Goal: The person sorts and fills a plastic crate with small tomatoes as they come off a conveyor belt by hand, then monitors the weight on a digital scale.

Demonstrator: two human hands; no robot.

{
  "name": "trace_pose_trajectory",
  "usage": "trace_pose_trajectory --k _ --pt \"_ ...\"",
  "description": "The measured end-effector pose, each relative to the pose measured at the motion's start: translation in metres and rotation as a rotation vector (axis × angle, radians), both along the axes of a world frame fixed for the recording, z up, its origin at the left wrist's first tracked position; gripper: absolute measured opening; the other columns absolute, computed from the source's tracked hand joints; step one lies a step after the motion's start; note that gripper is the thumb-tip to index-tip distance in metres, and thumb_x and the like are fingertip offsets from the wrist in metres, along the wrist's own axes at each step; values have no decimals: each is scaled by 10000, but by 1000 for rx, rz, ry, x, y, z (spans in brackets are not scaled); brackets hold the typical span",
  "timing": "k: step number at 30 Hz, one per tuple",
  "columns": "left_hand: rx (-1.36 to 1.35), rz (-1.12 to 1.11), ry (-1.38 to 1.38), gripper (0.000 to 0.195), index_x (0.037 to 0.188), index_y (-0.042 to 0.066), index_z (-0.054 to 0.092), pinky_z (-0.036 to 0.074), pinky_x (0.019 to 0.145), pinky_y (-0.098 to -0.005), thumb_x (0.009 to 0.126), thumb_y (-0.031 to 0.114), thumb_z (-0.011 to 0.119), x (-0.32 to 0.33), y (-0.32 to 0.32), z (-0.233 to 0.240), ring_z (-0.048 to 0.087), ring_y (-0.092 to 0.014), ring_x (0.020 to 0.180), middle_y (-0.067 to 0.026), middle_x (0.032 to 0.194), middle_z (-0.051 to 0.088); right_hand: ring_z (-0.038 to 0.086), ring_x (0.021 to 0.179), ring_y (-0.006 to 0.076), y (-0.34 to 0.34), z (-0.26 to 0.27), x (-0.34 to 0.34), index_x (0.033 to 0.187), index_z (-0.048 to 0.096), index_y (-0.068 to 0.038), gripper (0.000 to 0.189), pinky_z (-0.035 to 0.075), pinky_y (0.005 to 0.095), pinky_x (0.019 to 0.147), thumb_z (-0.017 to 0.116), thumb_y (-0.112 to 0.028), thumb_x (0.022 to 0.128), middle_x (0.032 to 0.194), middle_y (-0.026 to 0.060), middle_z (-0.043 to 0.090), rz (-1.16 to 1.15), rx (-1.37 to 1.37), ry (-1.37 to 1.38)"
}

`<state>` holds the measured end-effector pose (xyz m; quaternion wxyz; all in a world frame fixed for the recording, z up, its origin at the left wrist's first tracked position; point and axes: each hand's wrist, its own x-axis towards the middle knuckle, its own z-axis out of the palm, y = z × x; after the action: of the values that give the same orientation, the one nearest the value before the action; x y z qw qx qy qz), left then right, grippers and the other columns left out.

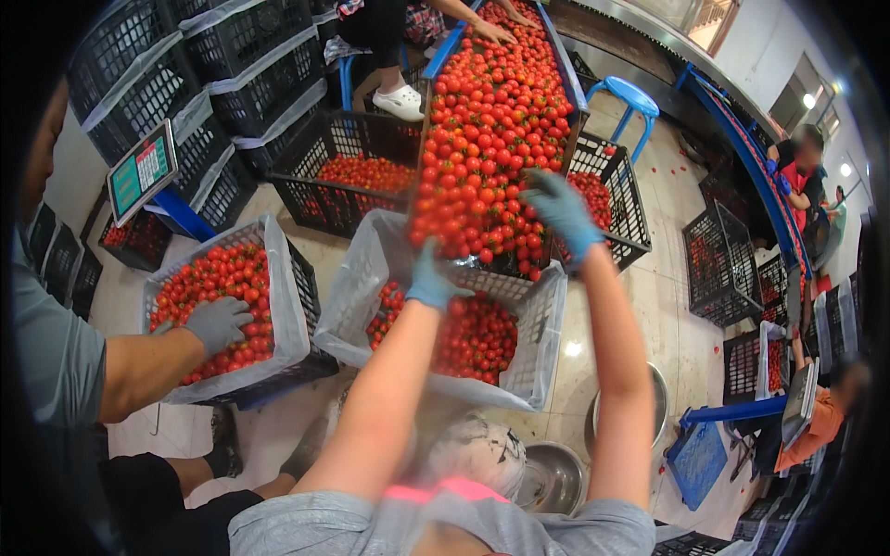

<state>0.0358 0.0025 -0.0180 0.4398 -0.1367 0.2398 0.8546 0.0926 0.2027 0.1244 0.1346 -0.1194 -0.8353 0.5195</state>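
Observation:
Red cherry tomatoes (487,139) cover a sloping sorting trough (436,59) with blue edges in front of me. My left hand (432,281), in a blue-grey glove, is at the trough's lower left end, fingers apart. Some tomatoes beside it are blurred. My right hand (562,212), gloved alike, rests against the tomatoes along the trough's right side, holding none that I can see. Below the trough's lower end stands a black plastic crate lined with a whitish sheet (546,333), partly filled with cherry tomatoes (480,340). My left forearm hides part of this crate.
At left, a co-worker's gloved hand (219,323) touches tomatoes in another lined crate (295,306) near a scale display (142,170). Another person's bare hands (495,33) reach into the trough's far end. Black crates (341,139), a blue stool (629,94) and metal bowls (556,472) stand around.

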Motion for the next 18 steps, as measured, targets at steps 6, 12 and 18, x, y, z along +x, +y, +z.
trace_pose_trajectory --k 6,12,18 --pt "164 40 -224 915 1342 178 241 192 938 -631 642 693 527 -4 14 2 225 -375 1238 -106 1390 210 249 1225 342 -96 -80 -55 1263 364 -217 643 247 638 890 622 -372 695 1335 107 277 -219 938 -98" --pt "68 226 -15 815 1208 160 430 339 935 -483 617 710 537 -1 19 -6 422 -297 1119 -86 1238 443 440 1025 311 -94 -131 -18 1205 446 -186 518 384 449 835 581 -320 723 1087 100 493 104 936 88" --pt "165 124 -122 480 1213 152 409 287 896 -624 806 365 546 -27 12 -65 404 -376 1110 -105 1245 425 557 834 291 -88 -108 21 971 620 -146 328 422 383 783 567 -346 716 854 110 588 139 637 -37"
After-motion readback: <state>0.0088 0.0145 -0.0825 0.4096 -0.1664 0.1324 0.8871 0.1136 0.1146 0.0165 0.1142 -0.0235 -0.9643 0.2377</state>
